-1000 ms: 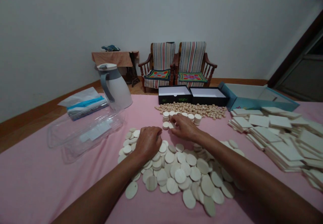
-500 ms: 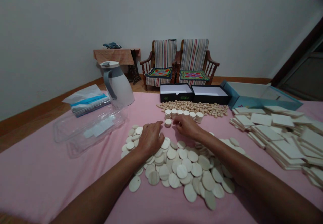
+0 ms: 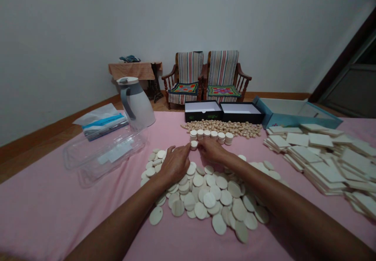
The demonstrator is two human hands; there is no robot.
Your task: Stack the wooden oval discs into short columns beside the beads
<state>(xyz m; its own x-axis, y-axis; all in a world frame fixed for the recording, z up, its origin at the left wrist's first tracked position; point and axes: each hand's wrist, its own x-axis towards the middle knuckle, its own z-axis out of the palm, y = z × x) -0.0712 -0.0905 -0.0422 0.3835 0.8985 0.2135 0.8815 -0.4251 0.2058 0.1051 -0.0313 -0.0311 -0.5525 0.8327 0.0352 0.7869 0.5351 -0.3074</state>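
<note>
A short stack of round wooden discs (image 3: 194, 145) stands on the pink cloth, just in front of a row of taller disc stacks (image 3: 207, 134). From the left, my left hand (image 3: 175, 161) touches the short stack with its fingertips, the wrist over the edge of the loose pile. On the other side my right hand (image 3: 212, 150) presses its curled fingers against the same stack, so the discs sit gripped between both hands. Below and between my forearms spreads a heap of loose wooden discs (image 3: 209, 200), partly hidden by my right forearm.
Beyond the row lie many small wooden beads (image 3: 235, 127), then two black boxes (image 3: 202, 112). A blue box (image 3: 296, 112) and piles of wooden rectangles (image 3: 326, 167) lie right. Left are a thermos jug (image 3: 139, 106), a tissue pack (image 3: 102, 124) and clear plastic trays (image 3: 108, 155).
My right hand was over the row, then drew back and came in beside the short stack. My left fingertips moved right to meet the stack. The view shifted slightly.
</note>
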